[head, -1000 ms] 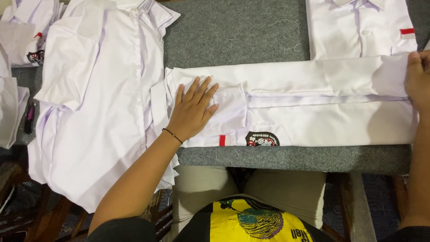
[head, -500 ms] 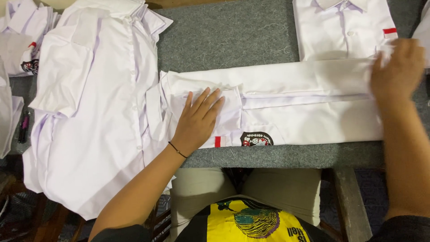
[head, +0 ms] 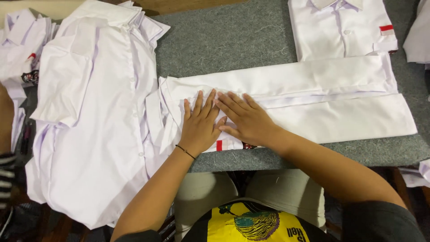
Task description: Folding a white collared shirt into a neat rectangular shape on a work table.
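Fingers [head: 204, 105] of both hands lie flat — atop folded white shirt [head: 313, 103].

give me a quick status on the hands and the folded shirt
Left hand and right hand flat, side by side, on the folded white shirt. Shirt lies lengthwise on the grey felt table. Pile of white shirts to the left, touching its end.

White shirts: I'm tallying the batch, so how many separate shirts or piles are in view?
5, perhaps more hidden in stacks: folded shirt under both hands; left pile; far-left heap; folded one top right; edge far right.
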